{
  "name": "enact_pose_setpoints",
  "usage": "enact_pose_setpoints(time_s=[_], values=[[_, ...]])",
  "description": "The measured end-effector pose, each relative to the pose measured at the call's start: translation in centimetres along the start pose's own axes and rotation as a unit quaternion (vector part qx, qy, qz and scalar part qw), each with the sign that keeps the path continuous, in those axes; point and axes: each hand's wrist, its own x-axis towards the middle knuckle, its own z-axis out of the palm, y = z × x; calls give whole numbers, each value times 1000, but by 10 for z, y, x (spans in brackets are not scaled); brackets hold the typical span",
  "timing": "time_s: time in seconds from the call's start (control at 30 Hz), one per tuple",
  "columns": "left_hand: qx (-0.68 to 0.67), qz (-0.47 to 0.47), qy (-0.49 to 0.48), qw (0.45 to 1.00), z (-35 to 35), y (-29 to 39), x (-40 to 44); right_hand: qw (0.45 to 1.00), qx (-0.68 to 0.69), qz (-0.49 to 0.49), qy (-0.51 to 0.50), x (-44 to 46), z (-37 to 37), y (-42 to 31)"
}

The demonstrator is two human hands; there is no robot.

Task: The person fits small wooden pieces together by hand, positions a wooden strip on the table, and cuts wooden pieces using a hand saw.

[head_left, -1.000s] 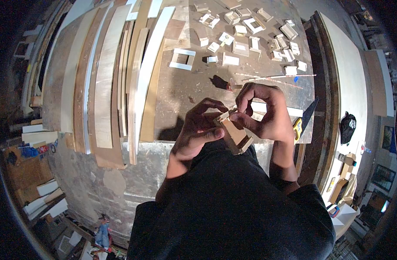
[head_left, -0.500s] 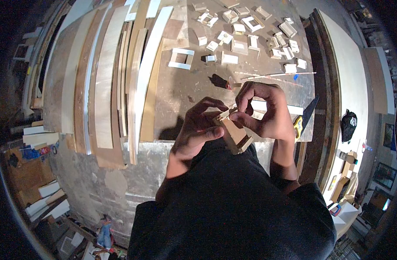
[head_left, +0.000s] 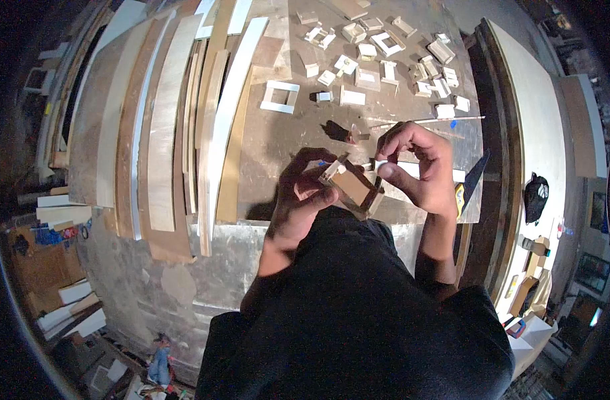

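My left hand (head_left: 297, 207) is closed around one side of a small wooden frame-like box (head_left: 353, 185) with a brown panel inside. The box is tilted, above the table's front edge. Beside its right side, my right hand (head_left: 422, 170) pinches a small pale piece (head_left: 380, 165) between thumb and fingertips. The fingers cover most of that piece, so its kind cannot be made out. A white strip (head_left: 412, 171) lies behind the right hand. To the right of that hand is a handsaw with a yellow handle (head_left: 460, 197) and dark blade (head_left: 477, 173).
Several long boards (head_left: 168, 127) lie along the table's left side. Small wooden frames and blocks (head_left: 368, 77) are scattered at the back, with a white square frame (head_left: 280, 97) nearer. On the right-hand surface (head_left: 532, 100) rests a black cap (head_left: 536, 198).
My right hand has drawn back to the right from the box, with the small pale piece now showing at its fingertips. The box has tilted to show more of its inside.
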Motion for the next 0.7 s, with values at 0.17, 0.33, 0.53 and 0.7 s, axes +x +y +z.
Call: enact_pose_setpoints(time_s=[0.17,0.33,0.53,0.7], values=[[17,115,-10,993,-2,-9,8,999,36,11,-35,-7,-2,-8],[31,158,7,987,16,-1,9,999,-31,-5,-34,-11,10,-12],[62,163,14,985,16,-4,15,996,-79,13,-26,-7,12,-14],[41,131,20,990,15,-9,19,995,-103,2,6,-5,15,-3]])
